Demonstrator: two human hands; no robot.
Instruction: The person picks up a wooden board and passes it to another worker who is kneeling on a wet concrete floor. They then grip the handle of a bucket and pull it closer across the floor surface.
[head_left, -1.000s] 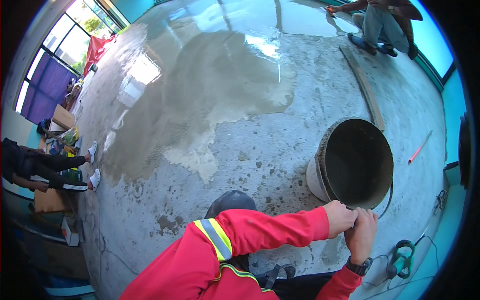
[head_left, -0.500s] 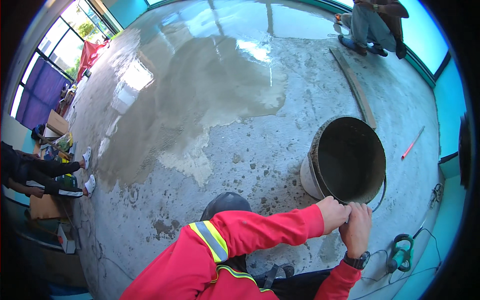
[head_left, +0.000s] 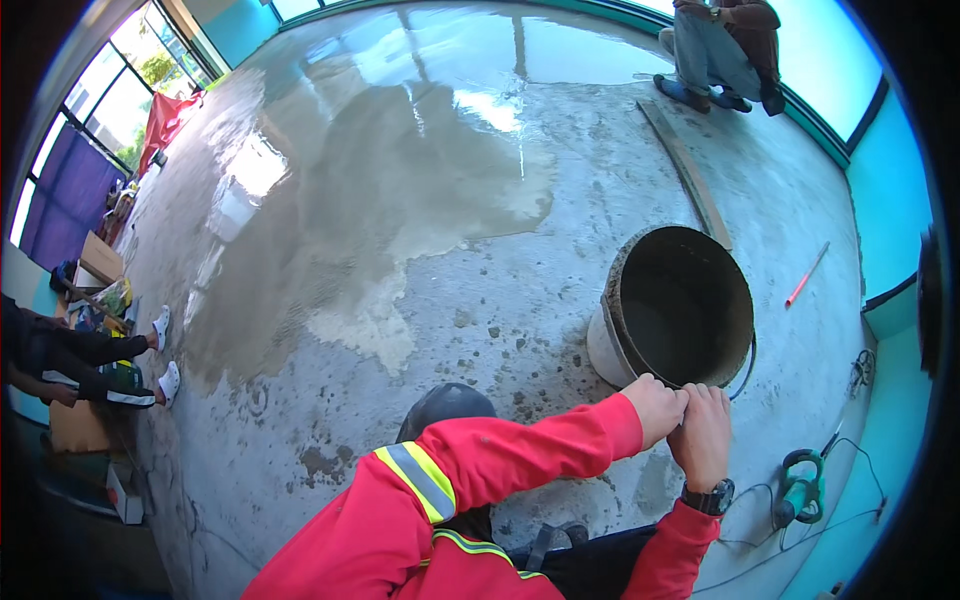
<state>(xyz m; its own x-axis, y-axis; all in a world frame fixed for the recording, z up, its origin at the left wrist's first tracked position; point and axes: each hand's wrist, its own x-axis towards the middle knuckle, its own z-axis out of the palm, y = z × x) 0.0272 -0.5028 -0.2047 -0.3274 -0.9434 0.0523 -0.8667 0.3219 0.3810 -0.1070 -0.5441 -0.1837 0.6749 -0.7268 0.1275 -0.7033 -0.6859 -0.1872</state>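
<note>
A large bucket (head_left: pixel 603 350), pale outside and coated with dark grey residue inside, stands on the concrete floor in front of me to the right. Grey matter lies in its bottom, though the shaded inside hides how much. My left hand (head_left: pixel 655 408) is closed at the bucket's near rim. Right beside it, almost touching, my right hand (head_left: pixel 702 437) curls over the same rim, a dark watch on its wrist. The fingertips are partly hidden. A thin wire handle (head_left: pixel 745 372) hangs at the bucket's right side.
Wet grey screed (head_left: pixel 350 200) spreads across the floor ahead and left. Beyond the bucket lies a long board (head_left: pixel 685 165); to the right are a red stick (head_left: pixel 806 275) and a green corded power tool (head_left: pixel 800 490). One person (head_left: pixel 715 55) crouches far right, another (head_left: pixel 85 360) is at left.
The whole scene has shifted slightly left in the picture as my view turned. Both hands stay at the bucket's near rim, with little visible change in their grip.
</note>
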